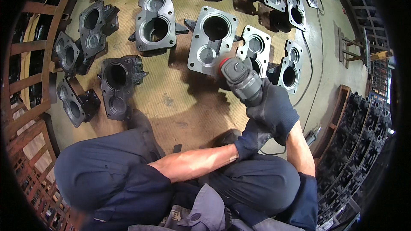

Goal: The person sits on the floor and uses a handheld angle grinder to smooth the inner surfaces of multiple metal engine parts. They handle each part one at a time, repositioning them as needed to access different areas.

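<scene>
An angle grinder with a dark body and a red edge at its head is in my gloved hands, right of centre. My right hand is closed around its body. Just below, my left hand is against the rear of the tool, with its fingers mostly covered by the right one. The grinder's head is at the near right corner of a grey metal casting with two round openings in its flat face. A blur surrounds the disc. Beside it stands another casting, partly covered by the grinder.
Several similar castings surround the work spot, including a darker-faced casting and a bright-faced casting. A cable runs along the floor at right. Slatted wooden crates line the left; stacked black parts stand at right.
</scene>
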`<move>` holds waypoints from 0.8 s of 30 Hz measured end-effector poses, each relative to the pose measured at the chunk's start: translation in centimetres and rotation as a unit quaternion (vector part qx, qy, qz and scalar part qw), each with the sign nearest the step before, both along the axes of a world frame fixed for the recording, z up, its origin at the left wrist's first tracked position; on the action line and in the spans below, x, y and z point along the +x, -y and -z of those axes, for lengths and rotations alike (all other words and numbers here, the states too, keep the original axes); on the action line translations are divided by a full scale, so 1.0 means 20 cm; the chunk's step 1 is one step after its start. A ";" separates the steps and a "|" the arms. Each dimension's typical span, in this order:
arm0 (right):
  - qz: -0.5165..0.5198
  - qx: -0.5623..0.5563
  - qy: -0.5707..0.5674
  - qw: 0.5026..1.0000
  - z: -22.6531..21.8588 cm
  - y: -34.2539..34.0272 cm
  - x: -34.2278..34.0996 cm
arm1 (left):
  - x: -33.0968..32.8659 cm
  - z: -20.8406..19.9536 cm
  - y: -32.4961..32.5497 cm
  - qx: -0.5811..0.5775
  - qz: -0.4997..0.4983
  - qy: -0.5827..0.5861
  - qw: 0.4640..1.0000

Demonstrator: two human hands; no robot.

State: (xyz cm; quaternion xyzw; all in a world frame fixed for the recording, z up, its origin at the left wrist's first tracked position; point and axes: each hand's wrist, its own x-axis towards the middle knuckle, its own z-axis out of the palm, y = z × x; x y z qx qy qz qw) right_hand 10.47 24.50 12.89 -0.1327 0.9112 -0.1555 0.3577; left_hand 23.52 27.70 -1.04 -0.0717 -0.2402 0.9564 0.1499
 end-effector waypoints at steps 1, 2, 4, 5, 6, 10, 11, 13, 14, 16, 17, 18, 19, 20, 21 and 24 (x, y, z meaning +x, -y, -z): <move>-0.006 0.017 0.010 1.000 0.00 0.01 0.00 | 0.02 0.05 -0.04 0.107 -0.044 0.009 0.993; -0.020 0.019 0.018 0.999 0.00 0.03 0.01 | 0.03 0.09 -0.07 0.213 -0.088 0.010 0.973; 0.007 -0.001 0.008 1.000 0.01 0.00 0.00 | 0.02 0.06 -0.05 0.081 -0.072 -0.008 0.994; 0.020 -0.012 0.004 1.000 0.02 0.00 0.00 | 0.01 0.05 -0.03 -0.023 -0.039 -0.016 0.999; 0.028 -0.002 0.002 1.000 0.01 -0.02 -0.01 | -0.02 -0.04 0.04 -0.202 0.040 -0.016 0.978; 0.001 0.023 0.014 1.000 0.00 -0.01 -0.03 | -0.13 -0.32 0.21 -0.132 0.155 0.213 0.955; -0.015 0.030 0.021 0.999 0.00 -0.01 -0.02 | -0.14 -0.33 0.21 -0.078 0.164 0.256 0.949; -0.011 0.006 0.005 1.000 0.01 -0.01 -0.02 | -0.12 -0.27 0.20 -0.176 0.169 0.184 0.952; 0.006 0.004 -0.004 1.000 0.02 -0.04 -0.03 | -0.11 -0.24 0.19 -0.280 0.164 0.120 0.938; 0.036 -0.012 -0.027 0.999 0.01 -0.05 -0.05 | -0.12 -0.22 0.22 -0.645 0.100 -0.160 0.740; 0.043 -0.012 -0.023 0.999 0.00 -0.06 -0.05 | -0.13 -0.22 0.21 -0.663 0.124 -0.173 0.718; 0.050 -0.009 -0.021 0.998 0.00 -0.09 -0.06 | -0.15 -0.26 0.22 -0.678 0.147 -0.185 0.696; 0.057 -0.006 -0.018 0.998 -0.01 -0.11 -0.06 | -0.16 -0.28 0.21 -0.692 0.169 -0.198 0.673; 0.053 -0.017 -0.043 0.998 0.02 -0.13 -0.03 | -0.12 -0.25 0.14 -0.425 0.137 -0.058 0.893; 0.055 -0.019 -0.025 0.998 0.01 -0.12 0.00 | -0.08 -0.23 0.07 -0.100 0.080 0.097 0.987; 0.072 -0.066 -0.012 0.995 -0.02 -0.13 0.05 | -0.04 -0.21 0.07 -0.360 0.078 0.048 0.928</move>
